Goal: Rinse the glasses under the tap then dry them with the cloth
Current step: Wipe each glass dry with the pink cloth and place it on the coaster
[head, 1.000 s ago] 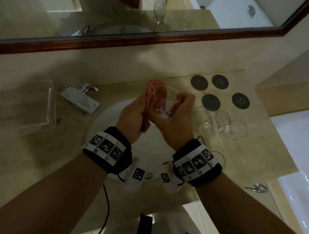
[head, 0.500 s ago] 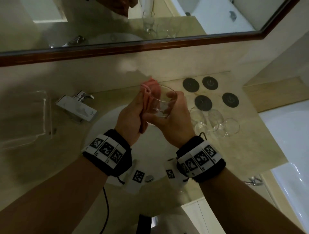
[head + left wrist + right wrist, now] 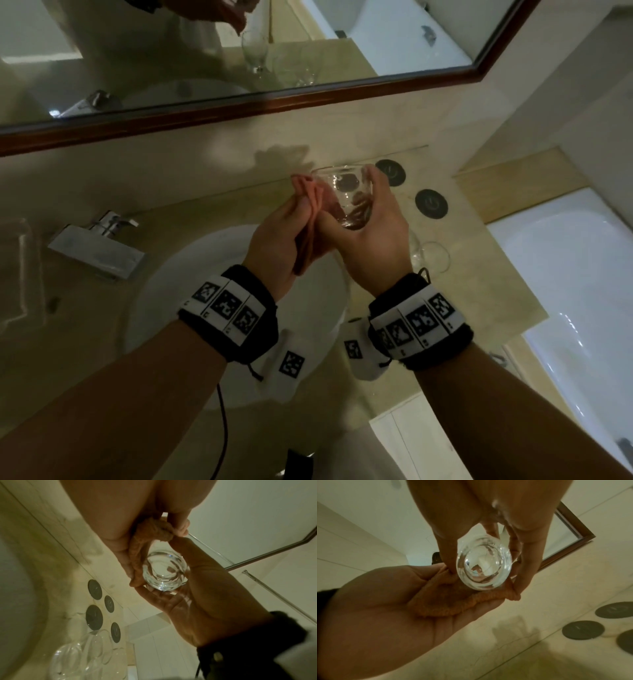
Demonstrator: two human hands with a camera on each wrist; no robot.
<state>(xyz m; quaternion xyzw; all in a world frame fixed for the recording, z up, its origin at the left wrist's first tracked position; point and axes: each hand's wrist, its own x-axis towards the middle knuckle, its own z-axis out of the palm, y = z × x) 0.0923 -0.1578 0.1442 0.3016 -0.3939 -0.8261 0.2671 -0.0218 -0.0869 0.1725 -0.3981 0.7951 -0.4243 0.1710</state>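
We held the glass point(image 3: 346, 195) up above the basin point(image 3: 178, 284), in front of the wall under the mirror point(image 3: 239, 102). Our right hand point(image 3: 371, 240) gripped it, fingers and thumb curled round its side, the thick base toward the palm and the mouth tipped away from us. In the left wrist view the base point(image 3: 163, 573) faced the camera, ringed by our fingers point(image 3: 154, 596). Our left hand point(image 3: 274, 240) held the pink cloth point(image 3: 313, 202), bunched between palm and fingers, and pressed it against the left side of the glass. In the right wrist view the cloth point(image 3: 453, 601) lay across the left palm, its edge touching the glass point(image 3: 483, 563).

The tap point(image 3: 99, 246) stood to the left of the basin. On the counter point(image 3: 479, 291) to the right lay more glasses point(image 3: 433, 257) near our right wrist, and dark round coasters point(image 3: 431, 203) further back.
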